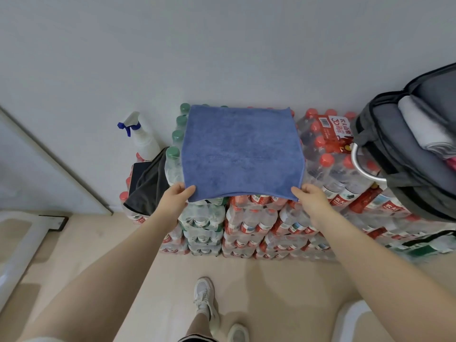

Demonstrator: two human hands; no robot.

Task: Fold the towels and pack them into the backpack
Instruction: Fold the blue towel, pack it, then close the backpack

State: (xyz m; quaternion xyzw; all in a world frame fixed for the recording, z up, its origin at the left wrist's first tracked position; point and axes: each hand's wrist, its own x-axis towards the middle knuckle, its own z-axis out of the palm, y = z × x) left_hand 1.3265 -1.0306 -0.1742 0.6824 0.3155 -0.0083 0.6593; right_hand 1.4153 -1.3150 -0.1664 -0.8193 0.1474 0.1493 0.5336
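A blue towel (241,151) lies spread flat on top of stacked packs of water bottles (249,218). My left hand (176,197) pinches its near left corner, and my right hand (311,197) pinches its near right corner. At the right, a grey backpack (394,144) stands open on the bottle packs. Inside it sit folded towels, a white one (419,124) on top and a bit of pink below.
A white spray bottle (143,137) with a blue trigger stands at the back left by the wall. A dark cloth (150,183) drapes over a tablet-like object beside it. A metal ring (362,166) hangs by the backpack. Beige floor and my feet are below.
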